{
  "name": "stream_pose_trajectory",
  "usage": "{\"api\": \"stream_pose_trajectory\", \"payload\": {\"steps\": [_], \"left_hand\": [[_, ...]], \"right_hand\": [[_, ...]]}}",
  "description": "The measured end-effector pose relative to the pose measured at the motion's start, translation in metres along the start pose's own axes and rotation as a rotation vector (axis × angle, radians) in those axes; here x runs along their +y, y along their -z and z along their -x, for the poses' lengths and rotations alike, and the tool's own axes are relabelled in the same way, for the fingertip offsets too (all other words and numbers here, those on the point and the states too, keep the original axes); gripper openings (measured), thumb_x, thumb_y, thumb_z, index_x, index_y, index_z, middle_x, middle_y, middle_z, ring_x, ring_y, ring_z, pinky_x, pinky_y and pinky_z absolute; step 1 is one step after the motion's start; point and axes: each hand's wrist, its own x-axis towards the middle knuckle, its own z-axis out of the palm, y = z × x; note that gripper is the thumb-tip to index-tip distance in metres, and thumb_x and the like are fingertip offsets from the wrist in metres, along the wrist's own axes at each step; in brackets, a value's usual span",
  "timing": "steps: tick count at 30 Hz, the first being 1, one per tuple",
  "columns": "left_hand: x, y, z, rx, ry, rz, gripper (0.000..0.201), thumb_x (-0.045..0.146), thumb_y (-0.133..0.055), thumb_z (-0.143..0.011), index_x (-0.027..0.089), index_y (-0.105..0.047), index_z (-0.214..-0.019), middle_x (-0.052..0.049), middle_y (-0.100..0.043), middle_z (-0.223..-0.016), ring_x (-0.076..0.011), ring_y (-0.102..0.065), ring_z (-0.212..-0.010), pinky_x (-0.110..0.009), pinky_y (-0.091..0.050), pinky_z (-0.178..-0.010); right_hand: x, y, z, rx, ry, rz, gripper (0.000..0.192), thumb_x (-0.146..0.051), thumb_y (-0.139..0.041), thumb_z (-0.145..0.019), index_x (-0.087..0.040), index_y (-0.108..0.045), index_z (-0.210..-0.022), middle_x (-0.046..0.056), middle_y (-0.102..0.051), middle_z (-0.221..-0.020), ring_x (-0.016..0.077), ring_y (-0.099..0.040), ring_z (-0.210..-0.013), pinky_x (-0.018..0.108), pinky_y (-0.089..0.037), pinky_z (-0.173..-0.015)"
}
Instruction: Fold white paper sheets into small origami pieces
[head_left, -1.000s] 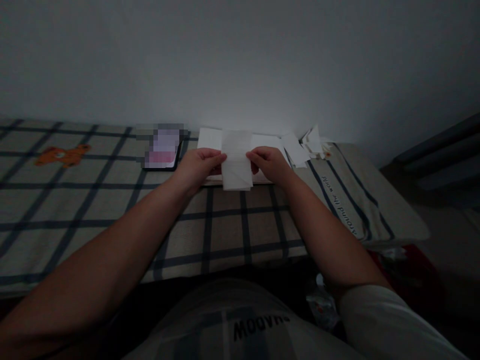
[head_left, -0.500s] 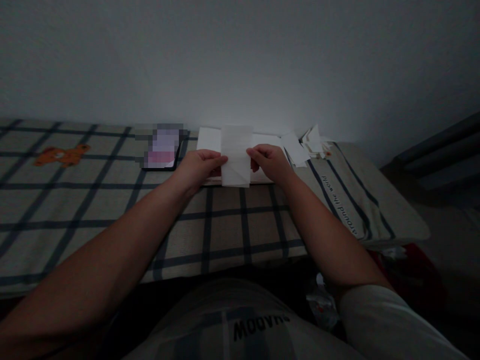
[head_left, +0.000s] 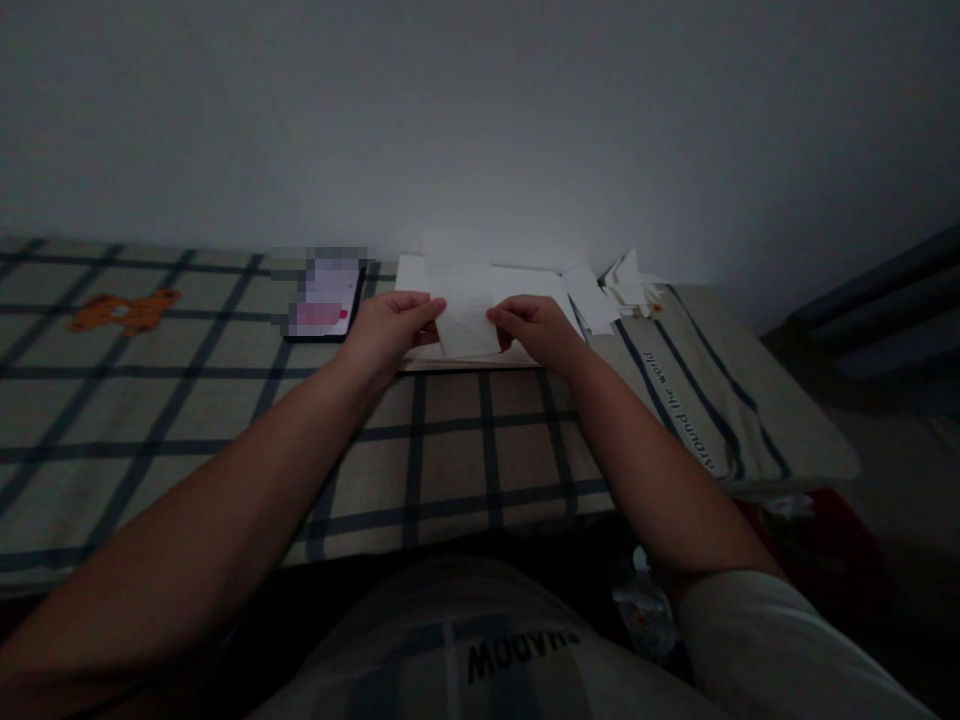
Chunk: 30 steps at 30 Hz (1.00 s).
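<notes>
A folded strip of white paper [head_left: 463, 305] is held up between my two hands, slightly tilted, with a diagonal crease near its lower end. My left hand [head_left: 395, 325] pinches its left edge between thumb and fingers. On the opposite edge, my right hand [head_left: 534, 327] grips it the same way. Beneath the strip lies a wider white pad or stack of paper [head_left: 529, 285], partly covered by the strip and my hands.
A phone [head_left: 322, 295] with a lit, blurred screen lies left of the paper. Cut white paper pieces [head_left: 592, 300] and a small pile of folded paper [head_left: 630, 285] sit to the right. The checked cloth [head_left: 450, 450] has an orange bear figure [head_left: 124, 312]. Behind rises a wall [head_left: 480, 120].
The paper strip has tilted, its top end shifting left and up and its lower end rising off the front edge of the pad. Both hands have moved slightly left, still pinching it.
</notes>
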Motion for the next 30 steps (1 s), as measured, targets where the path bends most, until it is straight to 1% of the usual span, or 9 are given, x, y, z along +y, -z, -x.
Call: {"api": "stream_pose_trajectory", "payload": {"steps": [4, 7, 10, 13, 18, 21, 23, 27, 30], "left_hand": [[-0.001, 0.002, 0.000, -0.055, 0.018, -0.001, 0.013, 0.028, -0.076, -0.077, 0.016, -0.072, -0.076, -0.003, -0.073, -0.077, -0.0131, -0.068, -0.071, -0.026, -0.058, -0.075], [-0.002, 0.002, -0.001, -0.074, 0.040, 0.006, 0.012, 0.027, -0.075, -0.077, 0.016, -0.073, -0.076, -0.003, -0.072, -0.075, -0.0127, -0.068, -0.071, -0.026, -0.058, -0.073], [-0.003, 0.002, -0.003, -0.082, 0.050, 0.005, 0.011, 0.026, -0.076, -0.076, 0.016, -0.074, -0.078, -0.003, -0.073, -0.075, -0.0129, -0.068, -0.071, -0.026, -0.058, -0.074], [-0.003, 0.002, -0.002, -0.062, 0.040, -0.008, 0.011, 0.026, -0.077, -0.074, 0.016, -0.073, -0.076, -0.003, -0.074, -0.077, -0.0128, -0.068, -0.070, -0.027, -0.058, -0.074], [-0.002, -0.001, 0.002, 0.008, 0.005, -0.051, 0.012, 0.025, -0.078, -0.072, 0.017, -0.069, -0.069, -0.001, -0.071, -0.068, -0.0132, -0.066, -0.063, -0.027, -0.057, -0.069], [-0.002, -0.002, 0.003, 0.045, -0.025, -0.103, 0.014, 0.027, -0.079, -0.071, 0.016, -0.069, -0.071, 0.000, -0.070, -0.068, -0.0129, -0.065, -0.063, -0.027, -0.057, -0.069], [-0.002, -0.001, 0.001, 0.021, -0.026, -0.105, 0.014, 0.029, -0.077, -0.072, 0.016, -0.070, -0.074, -0.001, -0.071, -0.072, -0.0131, -0.066, -0.066, -0.027, -0.058, -0.070], [-0.004, 0.001, -0.001, -0.075, 0.025, -0.095, 0.019, 0.035, -0.075, -0.076, 0.017, -0.071, -0.080, -0.002, -0.071, -0.076, -0.0139, -0.067, -0.068, -0.028, -0.059, -0.072], [-0.005, 0.000, 0.000, -0.068, 0.053, -0.097, 0.019, 0.034, -0.077, -0.074, 0.017, -0.071, -0.076, -0.002, -0.071, -0.074, -0.0126, -0.064, -0.064, -0.028, -0.058, -0.070]], "right_hand": [[0.004, 0.001, -0.002, 0.032, 0.022, 0.023, 0.037, -0.046, -0.057, -0.092, -0.020, -0.060, -0.065, -0.002, -0.061, -0.058, 0.0102, -0.055, -0.057, 0.028, -0.043, -0.063], [0.006, 0.002, -0.003, 0.056, 0.027, 0.028, 0.037, -0.044, -0.056, -0.092, -0.020, -0.060, -0.064, -0.002, -0.061, -0.058, 0.0104, -0.055, -0.057, 0.028, -0.043, -0.063], [0.008, 0.003, -0.003, 0.049, 0.022, 0.030, 0.039, -0.046, -0.055, -0.093, -0.020, -0.060, -0.064, -0.002, -0.061, -0.058, 0.0106, -0.056, -0.058, 0.028, -0.044, -0.064], [0.007, 0.003, -0.003, 0.036, 0.011, 0.028, 0.039, -0.047, -0.055, -0.093, -0.020, -0.060, -0.064, -0.002, -0.061, -0.057, 0.0108, -0.056, -0.058, 0.028, -0.044, -0.064], [0.004, 0.001, -0.002, 0.035, 0.026, 0.012, 0.040, -0.047, -0.055, -0.092, -0.020, -0.059, -0.063, -0.001, -0.061, -0.056, 0.0110, -0.055, -0.056, 0.028, -0.043, -0.062], [0.005, 0.000, -0.002, 0.034, 0.017, 0.037, 0.040, -0.046, -0.055, -0.093, -0.020, -0.058, -0.063, -0.002, -0.061, -0.056, 0.0111, -0.055, -0.057, 0.028, -0.043, -0.062], [0.006, 0.000, -0.003, 0.040, 0.012, 0.052, 0.040, -0.046, -0.054, -0.094, -0.020, -0.059, -0.064, -0.002, -0.061, -0.057, 0.0111, -0.055, -0.057, 0.028, -0.043, -0.063], [0.010, 0.003, -0.004, 0.069, 0.018, 0.062, 0.041, -0.046, -0.053, -0.094, -0.021, -0.057, -0.063, -0.002, -0.060, -0.057, 0.0108, -0.055, -0.057, 0.028, -0.043, -0.063], [0.012, 0.003, -0.004, 0.071, 0.003, 0.055, 0.040, -0.046, -0.054, -0.094, -0.021, -0.058, -0.063, -0.002, -0.061, -0.057, 0.0111, -0.055, -0.057, 0.028, -0.043, -0.062]]}}
